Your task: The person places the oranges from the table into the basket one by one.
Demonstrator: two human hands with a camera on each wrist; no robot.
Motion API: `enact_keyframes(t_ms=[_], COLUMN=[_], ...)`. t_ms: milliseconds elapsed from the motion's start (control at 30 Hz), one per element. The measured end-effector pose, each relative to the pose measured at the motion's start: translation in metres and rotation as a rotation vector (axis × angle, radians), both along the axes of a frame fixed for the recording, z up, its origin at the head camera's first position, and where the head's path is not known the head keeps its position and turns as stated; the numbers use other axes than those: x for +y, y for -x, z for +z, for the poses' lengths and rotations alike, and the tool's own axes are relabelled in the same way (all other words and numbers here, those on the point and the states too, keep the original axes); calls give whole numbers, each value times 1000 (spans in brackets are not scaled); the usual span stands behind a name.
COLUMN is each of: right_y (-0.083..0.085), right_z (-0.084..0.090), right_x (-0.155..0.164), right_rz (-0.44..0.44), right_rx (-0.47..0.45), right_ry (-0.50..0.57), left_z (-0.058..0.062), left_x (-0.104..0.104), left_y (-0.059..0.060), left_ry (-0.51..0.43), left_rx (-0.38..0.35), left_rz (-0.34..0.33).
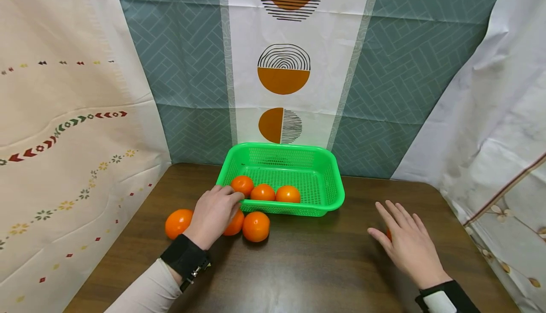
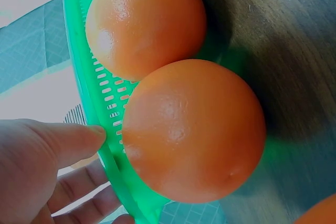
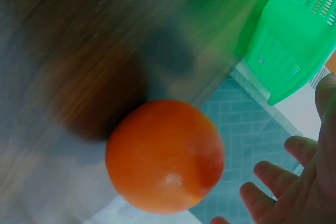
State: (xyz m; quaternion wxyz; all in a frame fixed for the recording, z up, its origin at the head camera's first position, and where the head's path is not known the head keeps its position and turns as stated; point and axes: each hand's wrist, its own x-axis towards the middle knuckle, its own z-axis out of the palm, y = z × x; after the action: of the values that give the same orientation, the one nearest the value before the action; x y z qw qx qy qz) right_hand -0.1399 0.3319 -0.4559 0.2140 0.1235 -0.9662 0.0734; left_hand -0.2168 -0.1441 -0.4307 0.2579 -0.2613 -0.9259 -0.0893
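My left hand (image 1: 215,216) is at the near left corner of a green plastic basket (image 1: 338,180), its thumb and fingers (image 2: 79,142) gripping the rim from both sides. Three oranges (image 1: 288,194) lie along the front inside the basket. Outside it, below its front wall, sit two more oranges (image 1: 256,226), one partly hidden by my left hand. Another orange (image 1: 178,224) rests to the left of that wrist. On the right, my right hand (image 1: 407,242) is spread over a single orange (image 3: 165,158), which it mostly covers in the head view; the fingers are not closed round it.
The brown wooden table (image 1: 315,265) extends in front of the basket and between the hands. Behind the basket hangs a green and white patterned cloth (image 1: 183,66). Pale printed cloths hang at the left (image 1: 64,185) and the right (image 1: 503,128).
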Motion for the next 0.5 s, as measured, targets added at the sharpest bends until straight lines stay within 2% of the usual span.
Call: enact_keyframes(t_ms=[500], right_y=[2], right_z=[-9], right_x=[19], right_rz=[-52], right_rx=[-52], right_ry=[5], left_z=[1], left_x=[0], left_y=[-1], left_ry=[-5], left_rx=[1], left_rz=[-3])
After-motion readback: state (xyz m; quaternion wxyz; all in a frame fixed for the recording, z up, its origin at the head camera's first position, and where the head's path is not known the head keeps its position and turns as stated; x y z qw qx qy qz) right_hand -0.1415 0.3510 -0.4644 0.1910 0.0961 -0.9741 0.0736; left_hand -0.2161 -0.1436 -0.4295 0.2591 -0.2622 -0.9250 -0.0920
